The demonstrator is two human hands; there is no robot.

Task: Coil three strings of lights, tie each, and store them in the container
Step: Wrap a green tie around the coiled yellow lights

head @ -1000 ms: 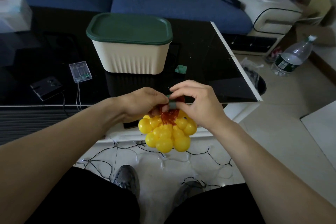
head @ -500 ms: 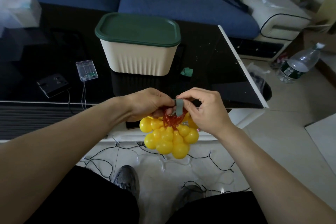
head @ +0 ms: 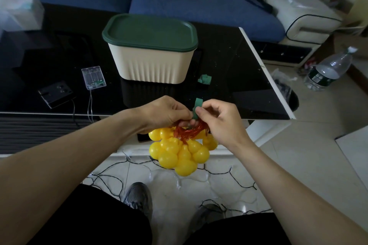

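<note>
Pinching a green tie strap [head: 197, 108] between thumb and forefinger, the right hand [head: 217, 120] holds it upright just in front of the cream container [head: 153, 65], its other fingers loosely curled. The left hand [head: 163, 114] has its fingers curled round the coiled red wire [head: 189, 131] of a string of yellow ball lights [head: 179, 151] — the bulbs hang in a cluster below both hands, nearer the person than the container and past the near edge of the black table [head: 239, 77]. The container stands on that table with its dark green lid [head: 150, 32] on. A second green strap [head: 204, 79] lies on the table just right of the container; a clear battery box [head: 93, 77] and a black box [head: 54, 93] lie to its left. Thin dark light wire [head: 219, 173] sprawls on the floor on the person's side of the container.

Half a second ago the strap lay flat against the wire bundle between the two hands; now its free end is pulled up clear of the coil, and the right hand's fingers have spread wider.
</note>
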